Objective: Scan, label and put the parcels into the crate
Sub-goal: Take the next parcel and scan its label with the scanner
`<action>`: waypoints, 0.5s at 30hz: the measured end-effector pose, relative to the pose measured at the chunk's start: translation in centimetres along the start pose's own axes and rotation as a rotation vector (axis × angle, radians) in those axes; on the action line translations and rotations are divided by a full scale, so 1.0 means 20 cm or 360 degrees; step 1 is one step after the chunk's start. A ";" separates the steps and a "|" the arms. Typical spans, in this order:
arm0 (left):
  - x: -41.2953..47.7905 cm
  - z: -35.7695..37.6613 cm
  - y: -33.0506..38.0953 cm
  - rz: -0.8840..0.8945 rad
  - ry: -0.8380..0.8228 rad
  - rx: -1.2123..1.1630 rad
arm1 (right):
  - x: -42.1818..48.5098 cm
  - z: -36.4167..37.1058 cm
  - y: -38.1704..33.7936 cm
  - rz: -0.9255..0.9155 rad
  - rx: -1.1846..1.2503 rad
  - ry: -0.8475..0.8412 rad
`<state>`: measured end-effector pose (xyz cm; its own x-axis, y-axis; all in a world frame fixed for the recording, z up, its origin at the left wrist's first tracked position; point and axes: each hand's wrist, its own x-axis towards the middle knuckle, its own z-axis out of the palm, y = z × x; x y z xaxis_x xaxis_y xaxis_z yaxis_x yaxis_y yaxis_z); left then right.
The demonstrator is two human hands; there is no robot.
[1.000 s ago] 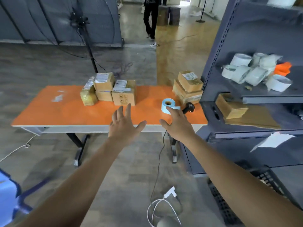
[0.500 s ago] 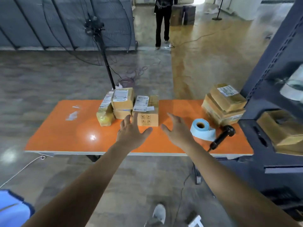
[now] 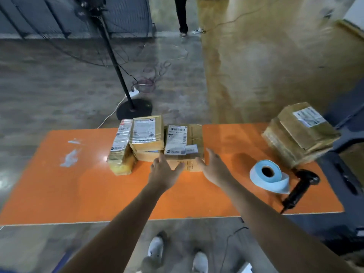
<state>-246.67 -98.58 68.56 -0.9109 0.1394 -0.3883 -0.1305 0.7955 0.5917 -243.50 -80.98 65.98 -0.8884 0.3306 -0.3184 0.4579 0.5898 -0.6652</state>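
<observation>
Reaching: both my hands are out over the counter (image 3: pixel 226 201), closing on the middle box (image 3: pixel 184 146).

- Left hand (image 3: pixel 164 174): open, fingers spread, at the box's near left corner; I cannot tell whether it touches yet. Nothing held.
- Right hand (image 3: pixel 213 169): open, palm turned inward, at the box's near right corner. Nothing held. My reading: the two hands bracket the box so I can lift it by its sides.
- Box: on the counter, label upward with barcode showing, a small extra sticker at the label's near right corner. It stands against the stack (image 3: pixel 146 138) to its left.
- Stack: two parcels, one on the other, labels up; a yellowish parcel (image 3: pixel 120 154) stands on edge just left of it.
- Right pile (image 3: pixel 299 134): more boxes at the counter's far right end, well apart from the hands.
- Label roll (image 3: pixel 268 174): blue, lying on the counter right of my right hand, its tail loose.
- Scanner (image 3: pixel 299 189): black, lying just right of the roll, cord off the near edge. Both sit near, I judge, for the scan and label steps.
- Crate: not in view.

Change from half a second ago: I have stepped up to the counter; the hands, then short of the box, now flank it. Parcels, roll and scanner have not shifted.
</observation>
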 end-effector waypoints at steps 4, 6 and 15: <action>0.19 -0.01 -0.06 -0.0070 -0.0168 -0.0266 | 0.11 0.06 -0.05 0.0143 0.0097 0.0038; 0.24 -0.01 -0.07 -0.0078 -0.0256 -0.0449 | 0.14 0.08 -0.06 0.0226 0.0119 0.0011; 0.39 0.07 -0.05 -0.0126 -0.0602 -0.0466 | 0.07 0.01 0.03 0.0451 0.0078 0.0152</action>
<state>-253.03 -97.38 63.94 -0.6948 0.3327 -0.6376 -0.3480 0.6203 0.7029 -244.46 -80.33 64.95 -0.7176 0.5459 -0.4325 0.6828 0.4289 -0.5915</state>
